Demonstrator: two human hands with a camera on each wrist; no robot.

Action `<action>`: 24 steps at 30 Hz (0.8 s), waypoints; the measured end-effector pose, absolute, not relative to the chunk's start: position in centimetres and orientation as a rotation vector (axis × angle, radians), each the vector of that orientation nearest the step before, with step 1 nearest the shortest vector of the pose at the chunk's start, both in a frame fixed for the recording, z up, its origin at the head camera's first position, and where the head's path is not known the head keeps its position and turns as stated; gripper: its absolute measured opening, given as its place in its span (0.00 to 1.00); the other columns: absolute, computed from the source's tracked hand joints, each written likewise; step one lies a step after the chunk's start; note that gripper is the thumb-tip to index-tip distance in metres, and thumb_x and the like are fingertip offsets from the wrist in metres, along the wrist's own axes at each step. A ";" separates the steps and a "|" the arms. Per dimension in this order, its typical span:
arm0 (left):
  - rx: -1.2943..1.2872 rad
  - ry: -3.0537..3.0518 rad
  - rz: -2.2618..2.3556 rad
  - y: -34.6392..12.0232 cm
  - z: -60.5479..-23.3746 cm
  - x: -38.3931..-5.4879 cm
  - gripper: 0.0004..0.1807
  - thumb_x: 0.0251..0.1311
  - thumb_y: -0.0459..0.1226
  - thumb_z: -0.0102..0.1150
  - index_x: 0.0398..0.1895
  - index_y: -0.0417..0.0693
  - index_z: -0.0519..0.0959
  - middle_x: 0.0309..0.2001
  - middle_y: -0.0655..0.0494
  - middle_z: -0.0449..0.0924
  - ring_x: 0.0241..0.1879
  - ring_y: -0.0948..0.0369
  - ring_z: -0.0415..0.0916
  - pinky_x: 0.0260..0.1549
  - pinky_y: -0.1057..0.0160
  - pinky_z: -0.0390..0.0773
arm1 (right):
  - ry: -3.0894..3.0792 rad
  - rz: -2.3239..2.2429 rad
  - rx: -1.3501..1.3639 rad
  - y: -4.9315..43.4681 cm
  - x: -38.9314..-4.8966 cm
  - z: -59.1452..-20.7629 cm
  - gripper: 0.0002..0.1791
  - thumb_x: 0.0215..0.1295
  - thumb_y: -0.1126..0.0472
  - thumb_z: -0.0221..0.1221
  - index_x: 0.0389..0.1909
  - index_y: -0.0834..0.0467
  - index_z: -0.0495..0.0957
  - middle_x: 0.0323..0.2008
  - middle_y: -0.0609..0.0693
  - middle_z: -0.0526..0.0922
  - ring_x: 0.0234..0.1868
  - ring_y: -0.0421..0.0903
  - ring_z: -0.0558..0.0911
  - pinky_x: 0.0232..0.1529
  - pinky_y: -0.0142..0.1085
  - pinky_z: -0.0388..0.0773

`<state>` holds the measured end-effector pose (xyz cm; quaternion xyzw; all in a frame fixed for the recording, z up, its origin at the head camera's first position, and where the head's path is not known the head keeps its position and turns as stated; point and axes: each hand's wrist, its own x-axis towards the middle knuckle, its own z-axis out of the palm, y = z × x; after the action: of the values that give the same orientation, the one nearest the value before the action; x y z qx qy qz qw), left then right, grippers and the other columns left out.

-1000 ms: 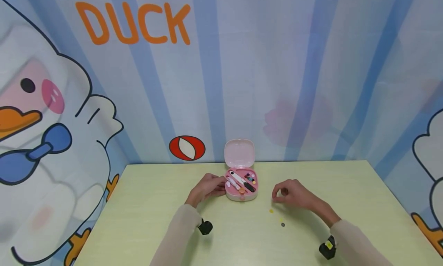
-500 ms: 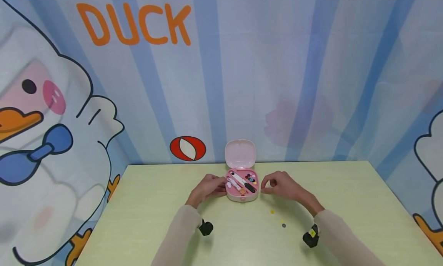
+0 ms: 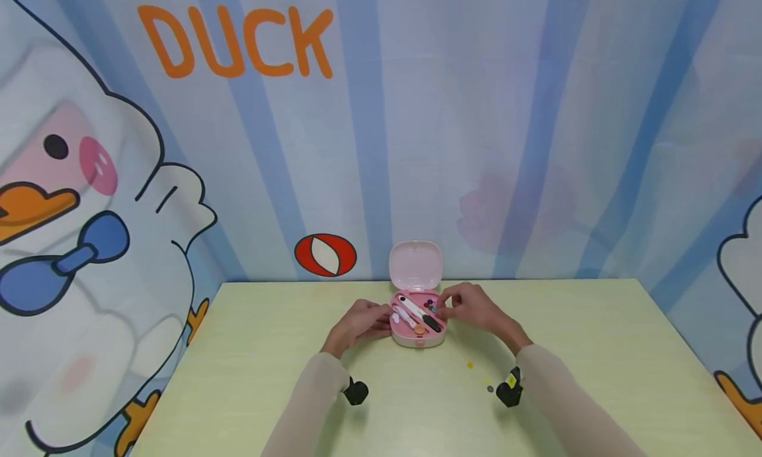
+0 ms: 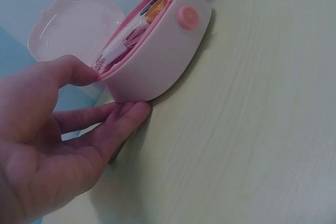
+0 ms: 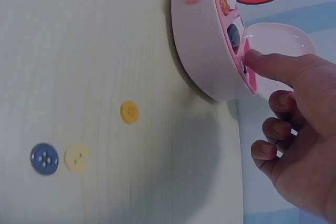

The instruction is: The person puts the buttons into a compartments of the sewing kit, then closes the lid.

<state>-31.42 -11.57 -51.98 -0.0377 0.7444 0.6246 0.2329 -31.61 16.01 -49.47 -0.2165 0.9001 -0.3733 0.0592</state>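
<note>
A pink sewing box [image 3: 411,342] stands with its lid [image 3: 415,265] raised at the table's back. My left hand [image 3: 360,325] holds its left side; in the left wrist view the thumb lies on the rim and the fingers touch the lower wall. My right hand [image 3: 476,309] reaches over the right rim, its thumb tip in the compartment of small buttons [image 3: 430,304]. Whether a button is between its fingertips is hidden. In the right wrist view an orange-yellow button [image 5: 129,112], a pale yellow button [image 5: 77,158] and a dark blue button [image 5: 44,158] lie on the table.
Inside the box, a white tool with a black end [image 3: 419,313] lies diagonally, beside a round orange item [image 3: 419,329]. The pale table [image 3: 286,377] meets a printed curtain [image 3: 417,113] just behind the lid.
My right hand has moved left from above the table to the box, and its fingertips now reach into the button compartment. My left hand stays on the box's left side.
</note>
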 end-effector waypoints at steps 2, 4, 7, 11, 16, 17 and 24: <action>-0.111 2.049 1.718 -11.5 -51.9 -31.4 0.20 0.73 0.42 0.59 0.56 0.33 0.78 0.45 0.44 0.85 0.42 0.55 0.84 0.48 0.59 0.86 | 2.739 -1.130 -0.612 15.8 -31.9 -49.7 0.02 0.67 0.62 0.69 0.38 0.56 0.88 0.23 0.49 0.73 0.26 0.44 0.69 0.26 0.33 0.63; -0.116 2.054 1.716 -11.5 -51.9 -31.5 0.20 0.73 0.42 0.60 0.56 0.33 0.78 0.45 0.44 0.85 0.42 0.55 0.84 0.47 0.60 0.86 | 2.747 -1.137 -0.557 15.7 -32.2 -49.9 0.02 0.68 0.62 0.68 0.38 0.56 0.88 0.24 0.50 0.74 0.27 0.45 0.70 0.27 0.33 0.64; -0.122 2.057 1.710 -11.5 -51.9 -31.5 0.21 0.73 0.42 0.60 0.57 0.33 0.78 0.45 0.44 0.85 0.42 0.55 0.84 0.47 0.60 0.86 | 2.758 -1.145 -0.488 15.6 -32.6 -50.2 0.03 0.69 0.61 0.67 0.38 0.55 0.88 0.24 0.50 0.73 0.26 0.46 0.70 0.26 0.34 0.64; -0.128 2.056 1.706 -11.6 -52.0 -31.5 0.21 0.73 0.42 0.60 0.57 0.33 0.78 0.45 0.44 0.85 0.43 0.55 0.84 0.47 0.60 0.87 | 2.776 -1.153 -0.454 15.4 -32.8 -50.4 0.05 0.70 0.60 0.66 0.41 0.55 0.89 0.23 0.49 0.73 0.25 0.46 0.70 0.25 0.34 0.64; -0.133 2.057 1.702 -11.5 -51.9 -31.5 0.21 0.73 0.43 0.60 0.57 0.33 0.77 0.45 0.44 0.85 0.43 0.55 0.84 0.48 0.60 0.86 | 2.798 -1.158 -0.449 15.3 -32.7 -50.4 0.10 0.71 0.60 0.66 0.48 0.57 0.89 0.24 0.49 0.73 0.27 0.46 0.70 0.25 0.34 0.63; -0.132 2.055 1.701 -11.5 -51.9 -31.5 0.21 0.73 0.42 0.60 0.58 0.33 0.77 0.45 0.44 0.85 0.43 0.55 0.84 0.48 0.60 0.86 | 2.802 -1.157 -0.442 15.3 -32.6 -50.3 0.11 0.71 0.59 0.66 0.50 0.56 0.89 0.24 0.49 0.73 0.27 0.46 0.70 0.25 0.34 0.63; -0.130 2.051 1.704 -11.5 -52.1 -31.6 0.21 0.73 0.42 0.60 0.58 0.33 0.77 0.46 0.44 0.85 0.43 0.55 0.84 0.48 0.59 0.86 | 2.835 -1.147 -0.473 15.9 -32.1 -49.8 0.14 0.70 0.58 0.67 0.54 0.55 0.88 0.21 0.47 0.71 0.25 0.45 0.69 0.23 0.33 0.62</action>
<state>-31.58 -11.47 -52.10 -0.0473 0.7469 0.6206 0.2340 -32.14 15.88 -49.79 -0.1529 0.9158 -0.3705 0.0233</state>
